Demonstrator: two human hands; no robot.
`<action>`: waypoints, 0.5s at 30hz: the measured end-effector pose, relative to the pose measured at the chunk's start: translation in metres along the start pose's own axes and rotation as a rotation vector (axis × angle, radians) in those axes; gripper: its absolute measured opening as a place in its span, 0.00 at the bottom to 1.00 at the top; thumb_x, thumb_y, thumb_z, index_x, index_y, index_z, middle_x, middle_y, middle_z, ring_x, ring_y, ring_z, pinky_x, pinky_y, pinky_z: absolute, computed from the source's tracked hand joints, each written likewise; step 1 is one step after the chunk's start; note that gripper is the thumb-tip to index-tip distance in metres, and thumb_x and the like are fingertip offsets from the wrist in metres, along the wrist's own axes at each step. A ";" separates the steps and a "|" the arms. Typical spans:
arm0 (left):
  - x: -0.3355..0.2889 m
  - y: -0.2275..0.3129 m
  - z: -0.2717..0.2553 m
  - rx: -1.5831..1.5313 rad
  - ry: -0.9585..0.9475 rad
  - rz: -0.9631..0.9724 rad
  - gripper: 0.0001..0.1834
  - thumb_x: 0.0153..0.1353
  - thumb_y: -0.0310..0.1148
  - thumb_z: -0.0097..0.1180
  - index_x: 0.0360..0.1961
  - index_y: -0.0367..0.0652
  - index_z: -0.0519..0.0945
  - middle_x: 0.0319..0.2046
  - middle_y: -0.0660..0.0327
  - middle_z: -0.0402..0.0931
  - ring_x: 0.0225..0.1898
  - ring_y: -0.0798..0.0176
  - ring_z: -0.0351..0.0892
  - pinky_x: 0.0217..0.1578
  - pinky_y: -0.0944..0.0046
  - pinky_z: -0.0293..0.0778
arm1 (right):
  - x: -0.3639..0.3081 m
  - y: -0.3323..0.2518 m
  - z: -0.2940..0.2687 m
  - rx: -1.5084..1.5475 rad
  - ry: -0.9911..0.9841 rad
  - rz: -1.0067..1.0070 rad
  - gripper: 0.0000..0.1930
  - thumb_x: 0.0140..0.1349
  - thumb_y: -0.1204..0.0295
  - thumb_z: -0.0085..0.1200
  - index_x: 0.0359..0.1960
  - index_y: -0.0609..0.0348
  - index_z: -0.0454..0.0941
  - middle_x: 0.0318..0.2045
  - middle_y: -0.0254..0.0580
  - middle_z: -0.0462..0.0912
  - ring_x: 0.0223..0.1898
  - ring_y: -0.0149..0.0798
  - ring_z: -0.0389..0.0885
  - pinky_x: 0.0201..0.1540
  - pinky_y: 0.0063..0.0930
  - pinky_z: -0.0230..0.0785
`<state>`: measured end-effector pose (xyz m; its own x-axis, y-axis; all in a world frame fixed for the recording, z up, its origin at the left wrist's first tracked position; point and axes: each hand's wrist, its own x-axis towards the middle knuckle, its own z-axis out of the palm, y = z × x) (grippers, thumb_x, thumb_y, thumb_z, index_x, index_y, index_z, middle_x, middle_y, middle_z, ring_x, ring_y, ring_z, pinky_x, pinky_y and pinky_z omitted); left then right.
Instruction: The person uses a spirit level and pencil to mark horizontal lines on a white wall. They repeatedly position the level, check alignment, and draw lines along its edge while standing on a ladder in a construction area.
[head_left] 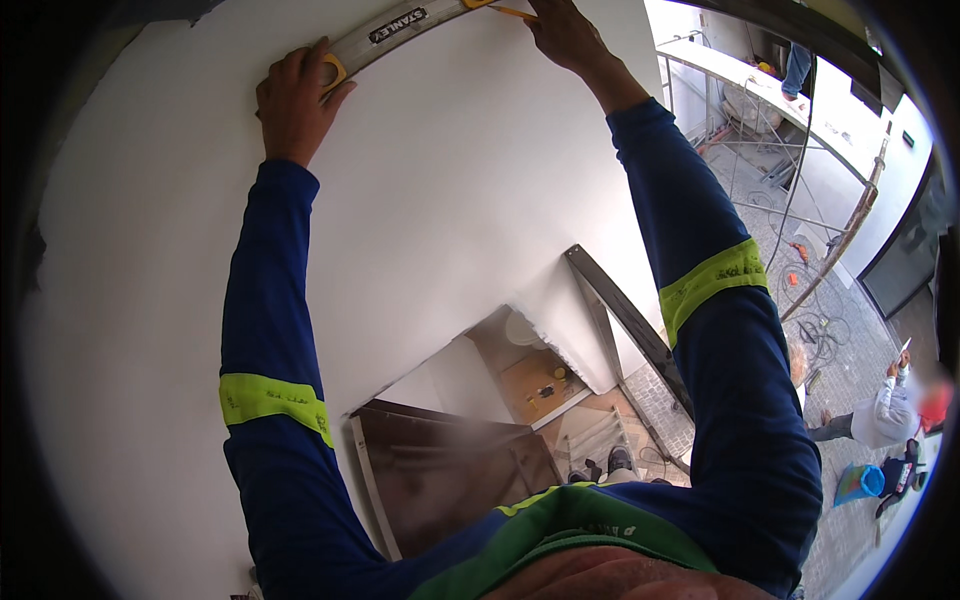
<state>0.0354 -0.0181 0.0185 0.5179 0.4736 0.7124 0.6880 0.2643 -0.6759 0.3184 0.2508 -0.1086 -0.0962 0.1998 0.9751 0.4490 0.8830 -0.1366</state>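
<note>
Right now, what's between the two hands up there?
In the head view, a level runs from the left hand toward the right hand, whose pencil points at it. White wall shows behind.

building site: scaffold (848, 235), probably loose cables (822, 340)

Spirit level (358, 50): silver-grey, with yellow fittings (336, 72) and a black label (398, 25). Pencil (515, 12): apparently yellow-orange, though small at the edge. Sleeves (268, 310): navy, crossed by 2 lime-yellow bands (272, 402). Wall (460, 180): plain white. Collar (570, 530): green.
</note>
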 end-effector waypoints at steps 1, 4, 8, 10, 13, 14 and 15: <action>-0.009 -0.005 -0.005 0.009 -0.002 -0.003 0.38 0.60 0.59 0.66 0.68 0.55 0.72 0.58 0.63 0.72 0.59 0.54 0.71 0.54 0.45 0.72 | -0.001 -0.002 0.000 0.023 0.008 0.001 0.32 0.66 0.75 0.56 0.72 0.67 0.63 0.72 0.62 0.64 0.75 0.60 0.59 0.75 0.47 0.59; -0.039 -0.025 -0.020 0.064 0.005 -0.083 0.39 0.62 0.56 0.66 0.71 0.55 0.70 0.61 0.58 0.71 0.63 0.50 0.70 0.58 0.43 0.70 | -0.001 -0.006 0.001 0.017 -0.004 0.030 0.32 0.67 0.75 0.54 0.72 0.69 0.61 0.73 0.63 0.62 0.75 0.62 0.57 0.76 0.47 0.57; -0.065 -0.048 -0.032 -0.017 0.022 -0.079 0.35 0.66 0.54 0.64 0.69 0.51 0.71 0.62 0.54 0.71 0.63 0.48 0.71 0.59 0.43 0.72 | -0.002 -0.006 -0.002 0.036 -0.014 0.027 0.32 0.67 0.74 0.54 0.72 0.69 0.61 0.73 0.63 0.62 0.76 0.61 0.56 0.75 0.46 0.58; -0.069 -0.050 -0.033 -0.017 -0.021 -0.066 0.34 0.66 0.53 0.64 0.67 0.48 0.72 0.62 0.53 0.71 0.62 0.48 0.71 0.59 0.44 0.73 | -0.003 -0.005 -0.002 0.053 -0.020 0.030 0.32 0.68 0.74 0.54 0.72 0.69 0.62 0.73 0.63 0.62 0.76 0.61 0.56 0.75 0.46 0.59; -0.066 -0.046 -0.038 0.066 -0.074 -0.086 0.33 0.67 0.52 0.63 0.65 0.43 0.73 0.61 0.51 0.71 0.62 0.47 0.72 0.60 0.46 0.74 | -0.002 -0.002 -0.002 0.058 0.009 -0.006 0.31 0.68 0.74 0.54 0.71 0.70 0.62 0.73 0.63 0.63 0.75 0.60 0.57 0.75 0.45 0.59; -0.065 -0.043 -0.040 0.069 -0.099 -0.093 0.33 0.67 0.52 0.63 0.64 0.42 0.73 0.61 0.50 0.71 0.62 0.46 0.72 0.60 0.46 0.74 | -0.002 -0.002 -0.001 0.060 0.000 0.003 0.31 0.68 0.74 0.54 0.71 0.70 0.62 0.73 0.63 0.63 0.75 0.60 0.57 0.75 0.45 0.59; -0.064 -0.041 -0.042 0.077 -0.115 -0.082 0.33 0.68 0.52 0.63 0.64 0.41 0.72 0.61 0.50 0.71 0.62 0.46 0.71 0.60 0.46 0.74 | -0.001 -0.001 -0.001 0.062 -0.007 0.011 0.31 0.68 0.74 0.54 0.71 0.70 0.62 0.73 0.62 0.63 0.75 0.60 0.57 0.75 0.45 0.59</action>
<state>-0.0038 -0.0945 0.0086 0.3970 0.5402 0.7420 0.6823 0.3670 -0.6323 0.3194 0.2495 -0.1088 -0.0980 0.2123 0.9723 0.3944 0.9053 -0.1579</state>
